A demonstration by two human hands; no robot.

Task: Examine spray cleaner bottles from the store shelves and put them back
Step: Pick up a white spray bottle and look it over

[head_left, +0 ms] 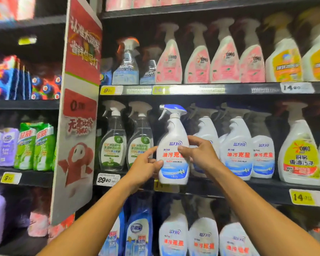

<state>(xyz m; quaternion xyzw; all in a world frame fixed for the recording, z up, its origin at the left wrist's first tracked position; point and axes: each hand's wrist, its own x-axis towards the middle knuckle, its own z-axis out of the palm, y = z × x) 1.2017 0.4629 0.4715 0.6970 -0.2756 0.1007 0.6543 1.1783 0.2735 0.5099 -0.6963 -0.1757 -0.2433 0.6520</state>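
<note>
A white spray cleaner bottle [173, 145] with a blue-and-white trigger head and red lettering is held upright just in front of the middle shelf [229, 189]. My left hand [146, 165] grips its lower left side, thumb across the label. My right hand [199, 154] holds its right side, fingers curled round the body. The label faces me. Matching white bottles [236, 148] stand in a row on the shelf right behind it.
Clear green-label sprays [113, 145] stand left of the held bottle, a yellow-label bottle [299, 150] to the right. Pink sprays [198, 60] fill the upper shelf, more white and blue bottles [174, 235] the lower one. A red-and-white sign panel [78, 108] juts out at left.
</note>
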